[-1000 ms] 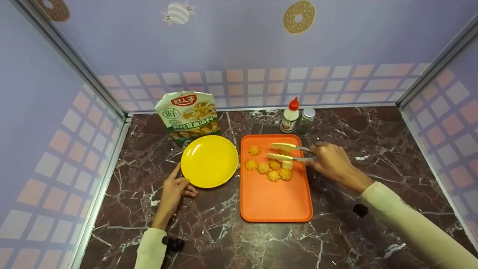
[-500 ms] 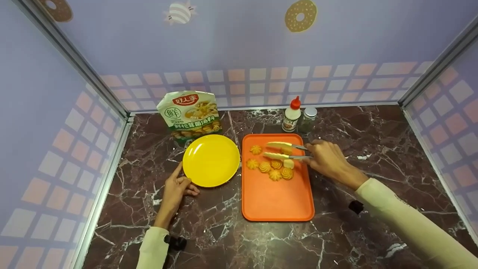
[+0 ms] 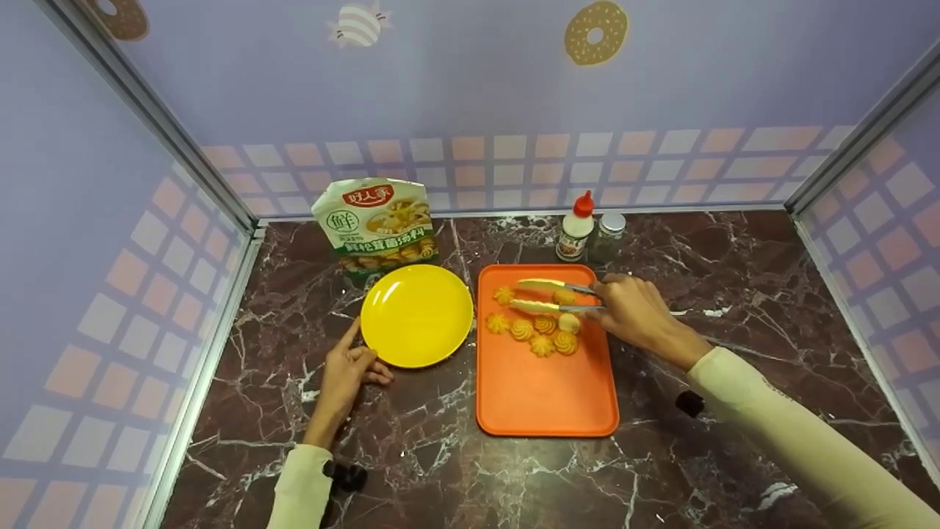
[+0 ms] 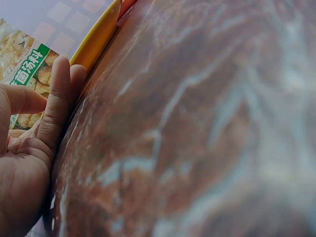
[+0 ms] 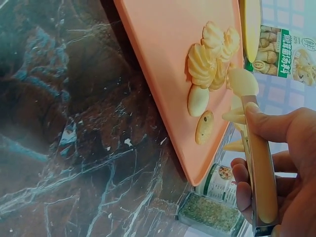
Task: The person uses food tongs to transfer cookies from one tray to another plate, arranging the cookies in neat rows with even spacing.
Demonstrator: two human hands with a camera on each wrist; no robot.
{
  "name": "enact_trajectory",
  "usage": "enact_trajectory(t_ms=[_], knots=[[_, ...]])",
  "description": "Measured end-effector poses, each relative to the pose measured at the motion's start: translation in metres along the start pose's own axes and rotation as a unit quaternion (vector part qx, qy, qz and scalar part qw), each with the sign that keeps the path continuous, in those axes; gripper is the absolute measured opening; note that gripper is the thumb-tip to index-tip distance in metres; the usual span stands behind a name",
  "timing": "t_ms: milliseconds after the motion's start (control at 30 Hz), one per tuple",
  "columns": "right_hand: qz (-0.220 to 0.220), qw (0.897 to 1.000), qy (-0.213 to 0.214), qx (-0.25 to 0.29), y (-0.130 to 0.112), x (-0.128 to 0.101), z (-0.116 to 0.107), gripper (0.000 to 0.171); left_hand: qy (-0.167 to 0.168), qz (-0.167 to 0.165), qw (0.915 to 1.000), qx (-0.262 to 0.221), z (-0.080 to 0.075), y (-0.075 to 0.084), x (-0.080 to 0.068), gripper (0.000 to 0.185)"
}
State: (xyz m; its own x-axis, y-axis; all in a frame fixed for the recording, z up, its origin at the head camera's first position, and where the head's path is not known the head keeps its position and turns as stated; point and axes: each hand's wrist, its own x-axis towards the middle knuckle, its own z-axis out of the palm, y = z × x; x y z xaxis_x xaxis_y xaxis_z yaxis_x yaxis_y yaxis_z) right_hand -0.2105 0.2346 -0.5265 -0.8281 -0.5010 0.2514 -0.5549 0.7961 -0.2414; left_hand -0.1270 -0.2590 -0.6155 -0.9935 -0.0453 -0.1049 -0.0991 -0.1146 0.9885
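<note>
My right hand grips a pair of yellow-tipped metal tongs over the far end of the orange tray. A flat round biscuit lies between the tong arms; whether it is pinched is unclear. Several swirled cookies sit in a cluster on the tray just below the tongs, and one more by the tong tips. In the right wrist view the tongs hang above the cookies. My left hand rests on the counter, index finger against the rim of the bare yellow plate.
A seasoning pouch stands behind the plate. A red-capped bottle and a small spice jar stand behind the tray. The marble counter is walled in on three sides.
My right hand and the tongs have shifted a little to the left, bringing the tips closer to the lone cookie. The left hand has stayed put.
</note>
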Motion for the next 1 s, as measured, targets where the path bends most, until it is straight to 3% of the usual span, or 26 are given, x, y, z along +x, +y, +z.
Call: enact_trajectory(t_ms=[1000], knots=[[-0.003,1.0,-0.014,0.011,-0.008,0.02,0.012,0.03,0.002,0.005,0.9999,0.009,0.0,-0.001,0.001,0.078]])
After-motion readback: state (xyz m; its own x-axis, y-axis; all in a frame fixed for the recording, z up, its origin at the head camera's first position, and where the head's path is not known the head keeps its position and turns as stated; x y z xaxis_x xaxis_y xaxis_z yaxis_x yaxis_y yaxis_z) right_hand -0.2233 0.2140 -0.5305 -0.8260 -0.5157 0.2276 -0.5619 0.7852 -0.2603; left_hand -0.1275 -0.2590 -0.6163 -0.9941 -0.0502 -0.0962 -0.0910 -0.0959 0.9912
